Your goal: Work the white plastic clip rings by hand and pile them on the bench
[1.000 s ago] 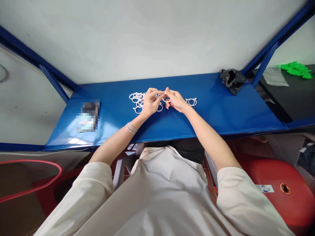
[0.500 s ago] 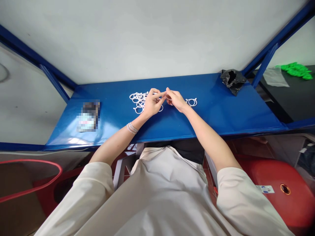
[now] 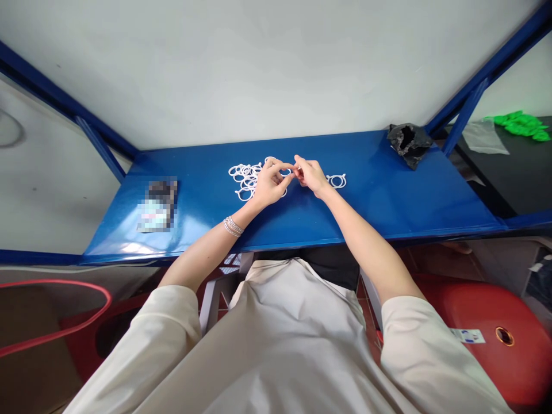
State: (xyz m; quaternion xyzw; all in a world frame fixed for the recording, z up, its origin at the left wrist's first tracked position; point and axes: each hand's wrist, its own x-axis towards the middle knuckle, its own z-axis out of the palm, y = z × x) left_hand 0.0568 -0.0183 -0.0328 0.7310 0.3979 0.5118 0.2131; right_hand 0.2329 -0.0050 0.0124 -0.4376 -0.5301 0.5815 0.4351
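Rings (image 3: 246, 181), white plastic: one overlapping heap on a blue shelf (image 3: 366, 195), roughly a dozen, exact count hidden. One more ring (image 3: 337, 181) lies apart, just beside the right hand (image 3: 311, 177). Left hand (image 3: 271, 184) sits over the heap's right edge, covering part of it. Fingers (image 3: 282, 167) of both hands are closed, tips meeting between heap and lone ring; anything pinched there is too small to make out. Bracelets (image 3: 233, 226) circle the left wrist. Also on the shelf: one pixelated object (image 3: 157, 206), unreadable, and one black bag (image 3: 409, 145). Green items (image 3: 522, 125) lie beyond, far right.
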